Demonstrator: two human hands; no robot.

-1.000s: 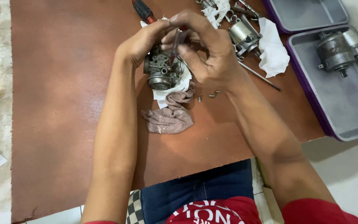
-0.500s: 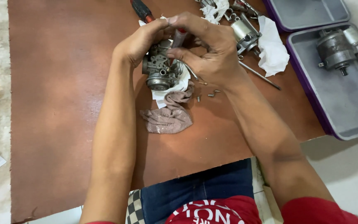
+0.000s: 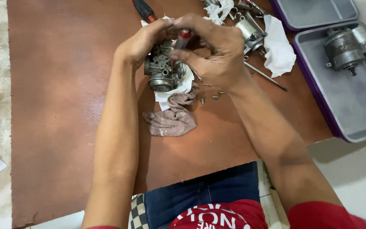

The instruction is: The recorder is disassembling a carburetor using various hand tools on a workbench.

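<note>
Head view: left hand (image 3: 142, 42) grips a metal carburetor (image 3: 162, 72) above the table (image 3: 56, 85). Right hand (image 3: 212, 51) pinches a red-handled screwdriver (image 3: 182, 40), its tip seemingly inside.

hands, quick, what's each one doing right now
Left hand: closed around the grey metal carburetor, steadying it.
Right hand: closed on a red-handled screwdriver set down into the carburetor.

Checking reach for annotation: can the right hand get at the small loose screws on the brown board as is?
Probably yes. The small loose screws lie bare on the brown board just under the right hand, though it is holding a red-handled screwdriver.
</note>
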